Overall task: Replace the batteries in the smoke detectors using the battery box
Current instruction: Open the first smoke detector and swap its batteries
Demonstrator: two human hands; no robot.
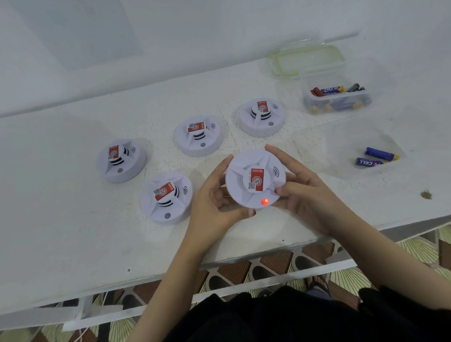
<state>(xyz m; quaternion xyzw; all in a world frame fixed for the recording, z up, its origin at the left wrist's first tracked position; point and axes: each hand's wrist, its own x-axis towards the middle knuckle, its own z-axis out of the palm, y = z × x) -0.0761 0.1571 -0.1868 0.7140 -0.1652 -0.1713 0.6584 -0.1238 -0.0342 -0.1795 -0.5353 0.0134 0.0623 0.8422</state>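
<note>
Seen from above, a person in dark clothing [279,325] faces a white, rough-painted table [66,244]. Just past the table's front edge, both hands hold a round white plastic smoke detector [255,179], face up. The left hand [215,197] curls round its left rim. The right hand [301,190] curls round its right rim, with the thumb on top beside a small lit red light [264,202]. A red label sits on the raised centre. Whether this held detector touches the table cannot be told.

Just left of the held detector, close to the left hand, a second detector [167,197] of the same kind rests on the table. Farther left and a little behind lies a third detector [121,160].

Well to the right of the held detector, a shallow clear plastic tray [348,138] holds two blue cylindrical batteries [375,156] lying side by side.

Behind the held detector and slightly left sits a fourth detector [199,135]. Directly behind it sits a fifth detector [262,116]. All four carry red labels and their indicator spots are grey.

Behind and to the right of the held detector stands the open clear rectangular plastic battery box [317,106], holding blue, red and dark batteries. Just behind the box lies its clear lid with a pale green seal [307,59], flat beside a white wall [211,27].
</note>
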